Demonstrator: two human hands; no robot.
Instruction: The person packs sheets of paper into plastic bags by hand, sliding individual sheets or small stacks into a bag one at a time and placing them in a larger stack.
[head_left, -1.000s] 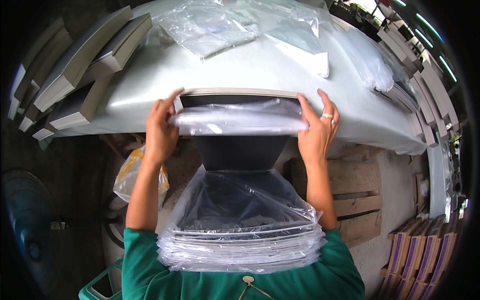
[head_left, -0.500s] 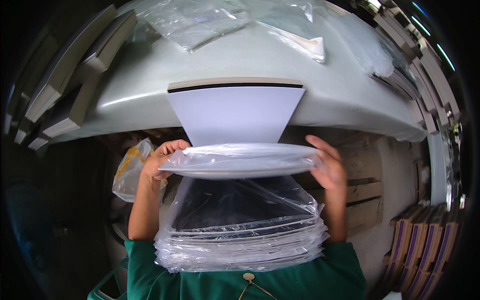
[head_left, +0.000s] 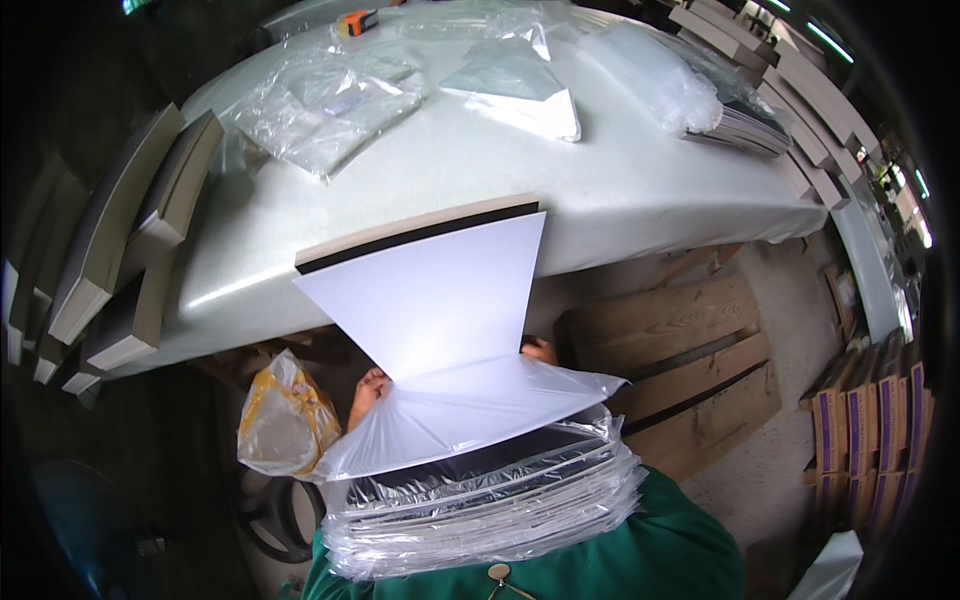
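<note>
One white board [head_left: 440, 285] slopes down from the near edge of the bench [head_left: 640, 190] toward the body, its far edge along a dark board with a pale edge [head_left: 420, 238] and its low end at a clear bag [head_left: 480, 425]. Propped like this, it probably lets the bench carry the far end, leaving the hands to steady the low one. The left hand [head_left: 368, 390] sits at the left side of that meeting place, fingers curled, and its grip looks closed on the bag; the right hand [head_left: 540, 350] shows only some fingers at the other side, mostly hidden, so I cannot tell whether its grip is closed. Set opposite each other, they seem placed to keep bag and board in line. The bag fans out over a pile of wrapped boards [head_left: 490, 515] against the green shirt [head_left: 650, 535], which likely serves as a raised rest. The white board's plain face is turned up; its axis runs away from the body, leaning leftward at the far end. Foreshortening and the bag leave it unclear which side is longer. Loose clear bags [head_left: 330, 120] lie farther back on the bench.
</note>
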